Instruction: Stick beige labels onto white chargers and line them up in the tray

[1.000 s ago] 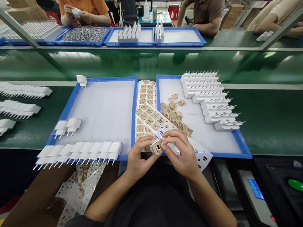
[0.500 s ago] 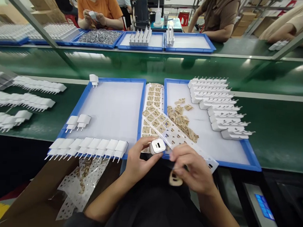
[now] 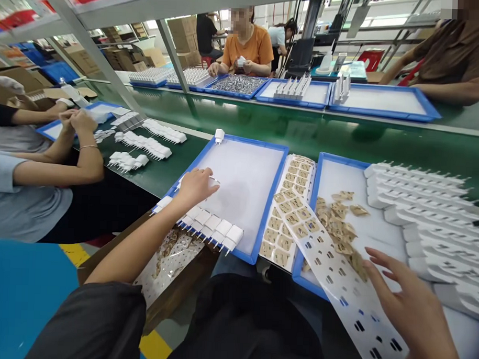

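Head view: green conveyor bench w/ blue trays, co-workers opposite.

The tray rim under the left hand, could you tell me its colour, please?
Blue, around a white inside; the tray shows clearly in the head view.

White chargers near left: smooth plastic, slightly glossy, with bright metal prongs. Blue tray: plastic rim, matt white liner. Sticker sheet: glossy white backing paper with punched holes. Peeled labels: tan, papery, matt. Conveyor belt: green, glossy, reflective. Far tray: heap of shiny metal parts.
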Demonstrator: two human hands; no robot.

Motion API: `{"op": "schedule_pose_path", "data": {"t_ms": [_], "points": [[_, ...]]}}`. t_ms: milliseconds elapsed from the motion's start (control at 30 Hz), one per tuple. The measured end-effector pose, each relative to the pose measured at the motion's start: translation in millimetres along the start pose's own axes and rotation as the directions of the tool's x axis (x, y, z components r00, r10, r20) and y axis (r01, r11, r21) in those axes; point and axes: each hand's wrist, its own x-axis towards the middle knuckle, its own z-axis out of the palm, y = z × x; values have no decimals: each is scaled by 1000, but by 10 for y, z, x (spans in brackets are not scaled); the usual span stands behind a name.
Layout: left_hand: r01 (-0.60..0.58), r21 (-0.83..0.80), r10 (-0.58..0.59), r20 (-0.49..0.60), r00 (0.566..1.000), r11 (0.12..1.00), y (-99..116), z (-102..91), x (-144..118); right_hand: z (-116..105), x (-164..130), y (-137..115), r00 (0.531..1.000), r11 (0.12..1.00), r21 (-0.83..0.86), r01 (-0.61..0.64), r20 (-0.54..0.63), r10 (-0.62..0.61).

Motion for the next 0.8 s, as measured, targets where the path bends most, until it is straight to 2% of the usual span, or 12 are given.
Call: {"op": "schedule_pose_path", "data": {"t_ms": [100,267,367,467,533,633,700,800], "points": [[17,68,-17,13,1000,998,-177,135,196,26,-3,45,1000,1000,12,-21,17,21],[1,89,-1,5,1000,996,-321,272,195,29,-30,95,1000,1000,-12,-10,2,10],[-8,76,10,-22,1000,997,-381,344,207,-12,-50,15,999,999,27,43,-5,-43],[-85,60,87,-43,995,995,-333,382,247,-37,-73,-125,997,997,49,62,39,-64],[-184,22,185,-52,981,983,-177,356,249,-24,-101,-239,992,992,89,88,78,-95],[-372,-87,370,-42,928,924,277,233,196,46,-115,-437,975,975,178,137,150,-164],[-523,-176,527,-29,850,834,685,134,148,118,-53,-572,957,967,199,160,208,-201],[-723,-246,737,-49,674,645,1306,46,97,238,180,-731,930,973,144,182,295,-218]]}}
